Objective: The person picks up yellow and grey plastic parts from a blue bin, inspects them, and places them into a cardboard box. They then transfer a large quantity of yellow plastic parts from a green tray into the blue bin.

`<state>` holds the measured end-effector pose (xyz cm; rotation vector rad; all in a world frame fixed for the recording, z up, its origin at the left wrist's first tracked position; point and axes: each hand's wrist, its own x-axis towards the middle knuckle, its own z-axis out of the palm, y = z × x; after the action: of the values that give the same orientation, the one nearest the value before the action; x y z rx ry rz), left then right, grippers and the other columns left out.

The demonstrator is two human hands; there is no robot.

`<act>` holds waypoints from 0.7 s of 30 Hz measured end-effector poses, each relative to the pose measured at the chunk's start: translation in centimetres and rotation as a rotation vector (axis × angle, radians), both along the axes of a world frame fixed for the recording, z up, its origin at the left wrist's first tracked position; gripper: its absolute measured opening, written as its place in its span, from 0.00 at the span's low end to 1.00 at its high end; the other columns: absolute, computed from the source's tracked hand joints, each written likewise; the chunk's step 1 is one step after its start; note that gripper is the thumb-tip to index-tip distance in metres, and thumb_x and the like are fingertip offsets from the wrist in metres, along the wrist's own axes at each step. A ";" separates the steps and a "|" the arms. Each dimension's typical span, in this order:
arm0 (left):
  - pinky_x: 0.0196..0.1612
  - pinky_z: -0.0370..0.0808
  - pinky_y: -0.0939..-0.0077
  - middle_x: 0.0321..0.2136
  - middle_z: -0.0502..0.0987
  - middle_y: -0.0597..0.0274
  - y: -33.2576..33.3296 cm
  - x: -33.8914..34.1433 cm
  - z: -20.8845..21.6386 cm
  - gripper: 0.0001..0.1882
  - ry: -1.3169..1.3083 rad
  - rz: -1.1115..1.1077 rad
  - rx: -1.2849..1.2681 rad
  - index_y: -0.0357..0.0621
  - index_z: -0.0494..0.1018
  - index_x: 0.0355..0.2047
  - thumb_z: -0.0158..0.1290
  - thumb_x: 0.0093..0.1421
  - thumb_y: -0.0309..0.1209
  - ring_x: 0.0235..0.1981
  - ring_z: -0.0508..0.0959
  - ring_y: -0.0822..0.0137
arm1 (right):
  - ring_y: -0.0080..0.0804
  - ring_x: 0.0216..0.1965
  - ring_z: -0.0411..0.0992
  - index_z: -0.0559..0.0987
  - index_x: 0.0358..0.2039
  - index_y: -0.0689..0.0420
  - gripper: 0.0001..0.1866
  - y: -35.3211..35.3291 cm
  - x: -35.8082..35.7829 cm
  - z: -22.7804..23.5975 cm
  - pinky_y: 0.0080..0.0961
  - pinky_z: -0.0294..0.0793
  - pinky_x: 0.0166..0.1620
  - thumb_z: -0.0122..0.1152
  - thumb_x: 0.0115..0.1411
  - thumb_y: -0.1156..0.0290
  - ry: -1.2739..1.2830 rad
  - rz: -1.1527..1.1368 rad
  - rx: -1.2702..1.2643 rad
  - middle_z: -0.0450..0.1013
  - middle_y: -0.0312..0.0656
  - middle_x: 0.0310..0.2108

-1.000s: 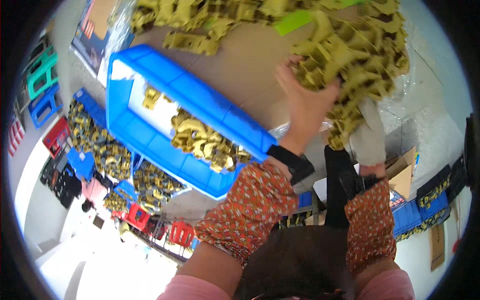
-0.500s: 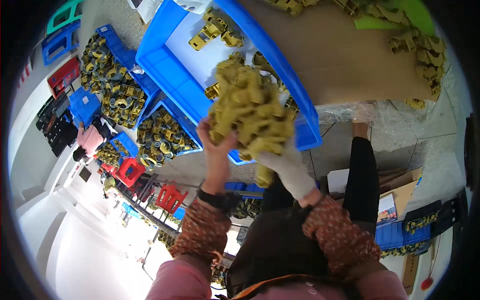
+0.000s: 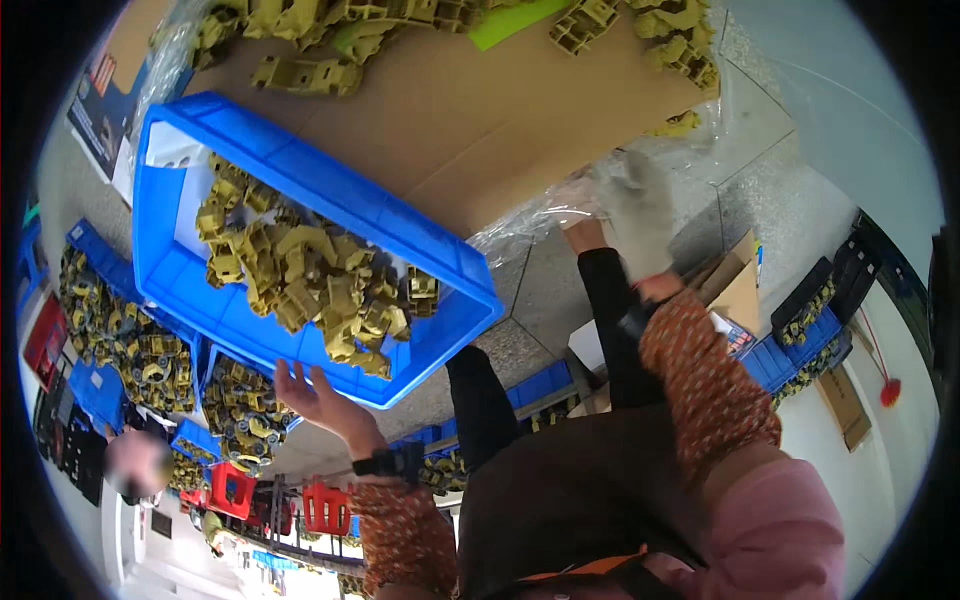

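Grey tiled floor (image 3: 740, 150) below, with a brown cardboard sheet (image 3: 450, 140) spread over part of it. Heaped inside a blue bin (image 3: 330, 185), left of centre, many olive-yellow moulded parts (image 3: 300, 270). Look hollow and boxy, with cut-out openings and matt faces; lie loosely on top of one another, tilted every which way, over a pale bottom visible toward the bin's left end. Just below the bin's near wall, a bare left hand (image 3: 325, 405), with fingers spread apart and nothing between them, palm turned partly upward, above a dark wristband (image 3: 390, 463). Cannot tell whether touching the bin. Well apart from it, a right hand (image 3: 638, 205) in a pale glove, reached forward near crumpled clear film (image 3: 540, 220), on a forearm in a red-orange patterned sleeve (image 3: 700, 370). Too blurred to read; cannot tell whether closed, apart or clamped on anything. Beyond the bin, along the cardboard's far edge, more olive-yellow pieces (image 3: 310, 75) and a bright green sheet (image 3: 515, 22). Farther left, piled yellow-and-grey pieces (image 3: 130, 340); toward the lower left, red stools (image 3: 325, 505).
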<state>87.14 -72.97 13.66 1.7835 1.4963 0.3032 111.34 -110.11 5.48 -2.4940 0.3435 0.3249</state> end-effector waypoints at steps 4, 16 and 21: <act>0.60 0.72 0.64 0.60 0.73 0.56 -6.4 1.2 0.5 0.19 0.003 -0.052 -0.179 0.38 0.71 0.59 0.51 0.67 0.19 0.58 0.73 0.63 | 0.42 0.42 0.79 0.76 0.60 0.62 0.28 -17.0 7.1 -9.1 0.40 0.80 0.46 0.68 0.61 0.63 0.148 -0.265 -0.050 0.79 0.49 0.47; 0.55 0.75 0.70 0.50 0.79 0.58 -10.9 5.5 -2.8 0.13 -0.011 -0.337 -0.519 0.38 0.75 0.50 0.49 0.68 0.16 0.53 0.78 0.65 | 0.47 0.42 0.80 0.77 0.54 0.56 0.22 -36.5 8.3 -31.2 0.46 0.81 0.41 0.67 0.61 0.63 0.150 -0.346 -0.070 0.78 0.49 0.49; 0.56 0.75 0.68 0.45 0.80 0.55 -13.9 17.9 -5.8 0.11 -0.107 -0.671 -0.343 0.37 0.77 0.47 0.51 0.67 0.16 0.49 0.79 0.62 | 0.52 0.49 0.79 0.79 0.53 0.58 0.19 -23.2 5.3 -19.7 0.43 0.80 0.49 0.64 0.62 0.68 0.169 -0.053 -0.290 0.81 0.51 0.47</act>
<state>105.01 -86.90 7.85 1.8309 0.7494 -0.1840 116.61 -133.33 -14.22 -2.7404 0.5589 0.4970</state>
